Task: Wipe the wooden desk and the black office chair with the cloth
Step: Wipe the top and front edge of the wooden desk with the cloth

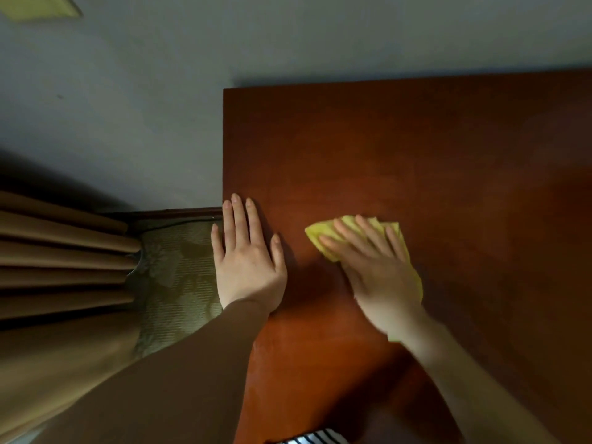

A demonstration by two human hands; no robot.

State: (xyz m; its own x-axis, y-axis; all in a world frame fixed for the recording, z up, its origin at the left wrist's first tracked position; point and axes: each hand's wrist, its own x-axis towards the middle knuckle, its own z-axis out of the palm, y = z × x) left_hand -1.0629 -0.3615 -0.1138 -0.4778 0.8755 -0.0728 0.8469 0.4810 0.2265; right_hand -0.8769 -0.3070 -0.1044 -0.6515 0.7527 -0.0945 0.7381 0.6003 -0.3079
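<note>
Pressing yellow cloth (pixel 320 232), right hand (pixel 379 277) fingers spread; left hand (pixel 248 267) flat on wooden desk (pixel 416 155) (grey wall (pixel 288 43) behind).

Smooth wooden desk (pixel 416 149), soft cloth (pixel 323 233)

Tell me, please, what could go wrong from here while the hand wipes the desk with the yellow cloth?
1. The right hand only presses the yellow cloth with flat fingers, so it may slip out or bunch up.
2. The left hand rests at the left edge of the wooden desk; it may slide off, and the patch under it may go unwiped.
</note>
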